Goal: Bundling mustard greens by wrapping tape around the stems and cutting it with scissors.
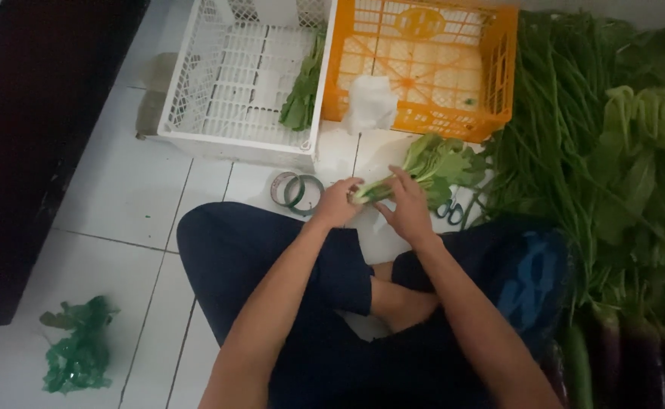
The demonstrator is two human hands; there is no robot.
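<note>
Hands holding a bunch of greens over a white tile floor.
Left hand (338,203) is curled around the pale stems of the leafy bunch (423,170); right hand (407,206) rests half open on it, fingers long. Far off sit a white crate (234,83) and an orange crate (423,60), both plastic grids. Tape rolls (298,191) lie near the left hand, and a big veggie pile (613,167) is on the right.

Your left hand (338,203) grips the stem end of a bunch of leafy greens (431,168), and your right hand (407,208) lies against the stalks, leaves fanning toward two o'clock. Tape rolls (297,190) lie just left of your left hand. At twelve o'clock stand a white crate (234,76) and an orange crate (423,64). Piled greens (613,151) fill three o'clock. Scissors (450,212) lie just beside your right hand.
</note>
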